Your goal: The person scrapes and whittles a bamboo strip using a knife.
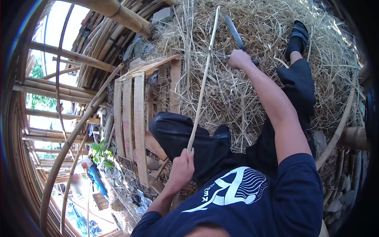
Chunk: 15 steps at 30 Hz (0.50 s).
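My left hand [181, 170] is closed round the lower end of a long, pale bamboo strip [202, 89], which slants up and away over the straw. My right hand [239, 60] is wrapped round the dark handle of a knife [256, 62]. Its thin blade points left and reaches the strip's upper part; whether it touches is unclear. Just beyond that hand, a broad-bladed knife [233, 31] lies on the straw, its handle end close to my fingers.
Dry straw [244, 106] covers the ground around my legs. A wooden slatted crate [139, 122] stands left of my knee. Bamboo poles [75, 55] form a frame at the left, where another person [94, 177] is visible beyond. A curved pole [341, 126] lies at right.
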Available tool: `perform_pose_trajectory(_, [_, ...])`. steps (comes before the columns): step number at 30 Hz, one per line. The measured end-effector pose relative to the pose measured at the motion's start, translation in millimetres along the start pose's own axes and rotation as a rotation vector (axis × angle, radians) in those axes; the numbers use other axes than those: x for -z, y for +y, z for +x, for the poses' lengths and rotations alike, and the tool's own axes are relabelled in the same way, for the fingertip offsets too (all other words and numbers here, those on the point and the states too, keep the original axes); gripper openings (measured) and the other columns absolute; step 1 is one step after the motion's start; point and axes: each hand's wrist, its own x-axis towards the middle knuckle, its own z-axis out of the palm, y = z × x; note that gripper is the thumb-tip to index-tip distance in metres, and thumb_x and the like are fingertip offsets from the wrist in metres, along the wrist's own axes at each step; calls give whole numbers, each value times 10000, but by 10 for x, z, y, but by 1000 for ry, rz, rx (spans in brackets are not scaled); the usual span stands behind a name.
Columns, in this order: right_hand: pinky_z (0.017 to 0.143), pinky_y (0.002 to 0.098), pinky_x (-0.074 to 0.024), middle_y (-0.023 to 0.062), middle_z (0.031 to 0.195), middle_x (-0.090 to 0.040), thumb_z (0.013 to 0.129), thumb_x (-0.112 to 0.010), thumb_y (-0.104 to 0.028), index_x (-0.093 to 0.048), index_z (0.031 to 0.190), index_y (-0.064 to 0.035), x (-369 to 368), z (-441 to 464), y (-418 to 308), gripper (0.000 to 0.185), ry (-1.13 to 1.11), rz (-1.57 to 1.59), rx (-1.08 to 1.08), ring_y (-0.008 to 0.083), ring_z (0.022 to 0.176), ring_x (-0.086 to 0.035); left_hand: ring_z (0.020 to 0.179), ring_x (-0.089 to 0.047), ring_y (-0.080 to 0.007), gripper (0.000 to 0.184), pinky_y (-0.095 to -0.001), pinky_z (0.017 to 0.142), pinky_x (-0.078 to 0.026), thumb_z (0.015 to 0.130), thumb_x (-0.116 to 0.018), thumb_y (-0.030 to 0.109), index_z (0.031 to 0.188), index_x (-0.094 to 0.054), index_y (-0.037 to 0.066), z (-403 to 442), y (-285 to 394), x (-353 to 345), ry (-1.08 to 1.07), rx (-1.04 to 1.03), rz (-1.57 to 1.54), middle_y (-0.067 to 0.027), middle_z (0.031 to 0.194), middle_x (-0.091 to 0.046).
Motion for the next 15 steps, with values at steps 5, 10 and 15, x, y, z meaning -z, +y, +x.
perform_pose_trajectory(5, [840, 417, -531, 238, 1013, -659, 783, -563, -151, -683, 963, 10, -15, -261, -442, 269, -55, 95, 111, 350, 963, -654, 479, -516, -330, 302, -380, 467, -359, 984, -471, 229, 814, -500, -19, 271, -84, 75, 42, -9, -158, -179, 549, -485])
perform_pose_trajectory(10, [733, 417, -557, 194, 833, -676, 739, -569, -93, -689, 823, 2, 64, -853, -753, 175, -125, -52, 445, 327, 810, -675, 513, -414, -128, 381, -321, 507, -374, 995, -462, 295, 787, -517, -20, 651, -226, 111, 62, 22, -297, -78, 556, -455])
perform_pose_trajectory(15, [690, 422, -558, 206, 770, -671, 721, -562, -70, -682, 753, 18, -60, -1132, -881, 152, -65, -38, 557, 338, 745, -678, 499, -430, -149, 384, -335, 499, -365, 994, -453, 299, 790, -519, -20, 945, -229, 201, 103, -63, -263, -95, 550, -454])
